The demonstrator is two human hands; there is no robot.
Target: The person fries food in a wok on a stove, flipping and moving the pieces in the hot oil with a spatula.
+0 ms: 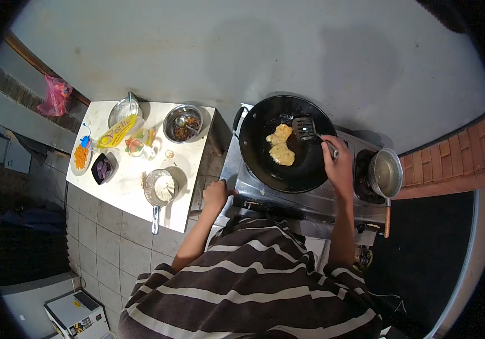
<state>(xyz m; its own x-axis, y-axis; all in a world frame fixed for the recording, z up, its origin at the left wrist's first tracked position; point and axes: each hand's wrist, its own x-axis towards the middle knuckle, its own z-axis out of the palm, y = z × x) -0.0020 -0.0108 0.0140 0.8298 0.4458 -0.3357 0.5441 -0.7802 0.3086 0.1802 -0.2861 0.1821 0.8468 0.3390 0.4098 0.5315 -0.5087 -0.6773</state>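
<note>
A large black wok (pixel 259 164) stands on the metal stove (pixel 248 183). Two yellowish pieces of food (pixel 281 146) touch each other in its middle. My right hand (pixel 337 161) is wrapped round the handle of a slotted spatula (pixel 304 127), whose dark head lies in the wok just right of the upper piece. My left hand (pixel 216 195) rests at the stove's left front edge, away from the wok. Its fingers look curled; whether anything is inside them is too small to tell.
At the left, a white table (pixel 124 195) bears a steel bowl (pixel 183 124), a saucepan with white contents (pixel 161 187), a yellow packet (pixel 119 132), an orange-food plate (pixel 81 159) and a black bowl (pixel 102 168). Right of the wok stands another pan (pixel 385 173), its handle toward me.
</note>
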